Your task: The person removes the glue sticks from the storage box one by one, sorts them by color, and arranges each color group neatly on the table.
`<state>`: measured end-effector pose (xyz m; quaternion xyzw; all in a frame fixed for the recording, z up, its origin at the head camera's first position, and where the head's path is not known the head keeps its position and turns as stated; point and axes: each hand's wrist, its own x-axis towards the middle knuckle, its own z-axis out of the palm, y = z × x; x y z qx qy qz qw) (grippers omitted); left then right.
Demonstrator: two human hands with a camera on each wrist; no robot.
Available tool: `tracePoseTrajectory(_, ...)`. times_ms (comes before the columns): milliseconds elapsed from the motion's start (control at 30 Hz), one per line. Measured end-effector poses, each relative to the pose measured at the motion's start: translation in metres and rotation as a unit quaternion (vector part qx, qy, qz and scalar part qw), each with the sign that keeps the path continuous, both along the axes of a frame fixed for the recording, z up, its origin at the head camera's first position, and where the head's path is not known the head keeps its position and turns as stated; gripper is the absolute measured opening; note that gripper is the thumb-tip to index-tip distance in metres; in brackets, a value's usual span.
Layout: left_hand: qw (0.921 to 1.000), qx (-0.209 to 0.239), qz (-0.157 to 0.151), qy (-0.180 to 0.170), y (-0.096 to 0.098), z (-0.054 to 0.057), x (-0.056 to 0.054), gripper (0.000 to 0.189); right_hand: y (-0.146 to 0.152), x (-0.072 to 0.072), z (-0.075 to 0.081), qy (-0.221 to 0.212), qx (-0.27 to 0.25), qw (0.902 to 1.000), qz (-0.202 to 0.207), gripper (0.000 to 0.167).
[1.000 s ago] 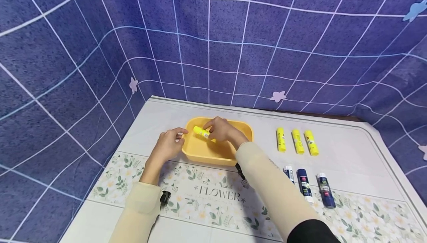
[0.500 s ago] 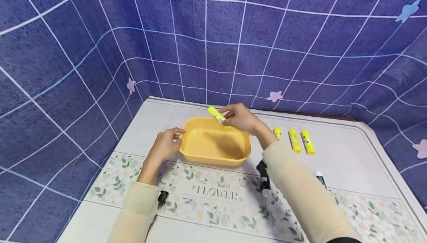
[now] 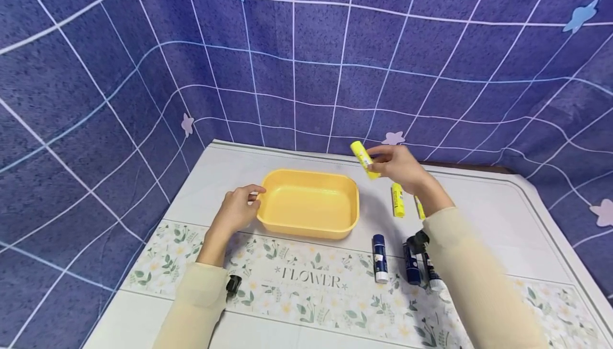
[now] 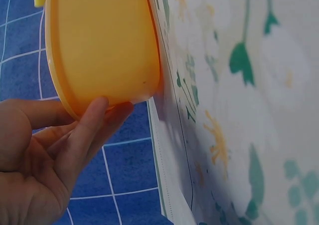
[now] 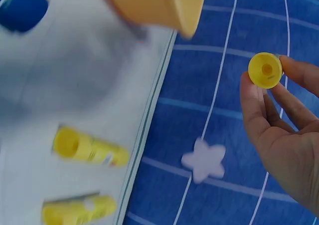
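At the left end of a yellow plastic tub (image 3: 306, 206), my left hand (image 3: 237, 209) grips the rim; in the left wrist view its fingers and thumb meet at the tub's edge. Nothing lies inside the tub. My right hand (image 3: 406, 171) pinches a yellow glue stick (image 3: 361, 156) between fingers and thumb, raised above the table to the right of the tub. Its round end (image 5: 264, 71) faces the camera in the right wrist view. Below that hand, another yellow glue stick (image 3: 398, 200) lies on the table, with one more partly hidden by the wrist.
Several dark blue glue sticks (image 3: 380, 259) lie at the right front, some partly covered by the right wrist. A white cloth with a flower print (image 3: 311, 280) covers the table. A blue gridded curtain (image 3: 306, 88) hangs behind and at the left.
My right hand has lifted the yellow glue stick out of the tub and carried it to the right, past the tub's rim. My left hand stays at the tub's left end.
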<state>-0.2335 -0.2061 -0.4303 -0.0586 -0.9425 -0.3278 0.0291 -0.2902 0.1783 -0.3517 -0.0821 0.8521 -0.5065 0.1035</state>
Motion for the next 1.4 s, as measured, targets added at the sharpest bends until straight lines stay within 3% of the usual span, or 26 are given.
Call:
tracePoseTrajectory(300, 1.0000, -0.005, 0.002, 0.000, -0.001, -0.001, -0.001, 0.035, 0.070, 0.011, -0.011, -0.013, 0.005, 0.9983, -0.056, 0.053)
tracePoseTrajectory(800, 1.0000, -0.008, 0.002, 0.000, -0.001, -0.001, -0.001, 0.035, 0.178, 0.040, -0.060, -0.040, 0.024, 0.9853, -0.165, 0.059)
tracePoseTrajectory(1167, 1.0000, -0.006, 0.001, -0.002, -0.001, -0.002, 0.001, 0.035, 0.205, 0.047, -0.095, -0.083, 0.106, 0.9643, -0.228, 0.060)
tracePoseTrajectory(1400, 1.0000, -0.003, 0.003, -0.007, 0.000, 0.000, 0.000, 0.035, 0.203, 0.045, -0.101, -0.097, 0.121, 0.9595, -0.235, 0.061)
